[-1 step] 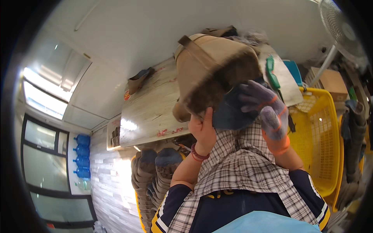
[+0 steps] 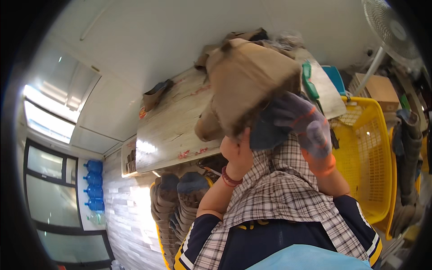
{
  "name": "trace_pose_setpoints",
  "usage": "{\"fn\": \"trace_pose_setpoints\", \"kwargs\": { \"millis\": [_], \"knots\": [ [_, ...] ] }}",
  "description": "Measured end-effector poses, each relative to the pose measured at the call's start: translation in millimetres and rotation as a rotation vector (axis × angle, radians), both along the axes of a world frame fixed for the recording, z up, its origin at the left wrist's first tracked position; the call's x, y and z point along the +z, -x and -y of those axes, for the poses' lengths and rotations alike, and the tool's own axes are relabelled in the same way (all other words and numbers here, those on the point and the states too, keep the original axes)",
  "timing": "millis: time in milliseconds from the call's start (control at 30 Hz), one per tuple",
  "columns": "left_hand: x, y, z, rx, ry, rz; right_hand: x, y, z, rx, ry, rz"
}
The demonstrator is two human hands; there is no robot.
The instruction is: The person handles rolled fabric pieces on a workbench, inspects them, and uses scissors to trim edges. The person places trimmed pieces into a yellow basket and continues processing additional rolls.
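1. Holding one tan boot upper [image 2: 254,74], blurred, over the near side of the one counter [image 2: 173,130].
2. Clamping its lower edge with the bare left hand [image 2: 236,155], thumb up against it; wearing a red bracelet [image 2: 231,180] at that wrist.
3. Touching its dark blue lining [image 2: 265,130] with the gloved right hand [image 2: 306,126], grey with one orange cuff, thumb apart from fingers; cannot tell gripping from resting there.
4. Counting, on the counter: one separate upper [image 2: 156,95] near the left end, one green tool [image 2: 309,81] toward the right; more pieces at the far edge, too overlapped to count.
5. Counting, lower left: two nested stacks [image 2: 164,198] of uppers in one yellow basket [image 2: 160,243].
6. Counting, right side: one large yellow basket [image 2: 360,180], a second yellow basket [image 2: 390,222] partly hidden beside it, one teal bin [image 2: 334,78], one cardboard box [image 2: 380,93], one fan [image 2: 396,29].
7. Counting, far left: four blue jugs [image 2: 94,192] in a column, one clear jug [image 2: 96,218] below.
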State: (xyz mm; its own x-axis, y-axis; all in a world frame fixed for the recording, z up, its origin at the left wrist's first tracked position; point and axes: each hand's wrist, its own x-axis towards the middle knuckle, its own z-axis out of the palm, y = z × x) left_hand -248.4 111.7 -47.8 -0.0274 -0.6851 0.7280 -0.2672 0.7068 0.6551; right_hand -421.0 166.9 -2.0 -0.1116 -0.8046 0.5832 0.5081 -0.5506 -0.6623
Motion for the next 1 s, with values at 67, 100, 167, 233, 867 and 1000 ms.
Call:
{"fn": "trace_pose_setpoints", "kwargs": {
  "millis": [67,100,167,233,867,1000],
  "knots": [
    [-24,13,-3,-0.228,0.435,0.382,-39,11,-20,0.014,-0.326,0.664],
    [-28,24,-8,-0.252,0.5,0.446,-41,23,-26,-0.224,-0.481,0.509],
    [-43,43,-11,-0.359,0.493,0.471,-59,43,-37,-0.108,-0.373,0.654],
    [-47,54,-13,-0.478,0.524,0.538,-78,63,-50,-0.063,-0.29,0.698],
    [11,11,99,-0.414,-0.243,0.31,-166,78,-42,0.208,-0.321,0.651],
    [6,39,21,-0.708,-0.474,0.116,-151,60,-37,0.108,-0.341,0.523]
  ]
}}
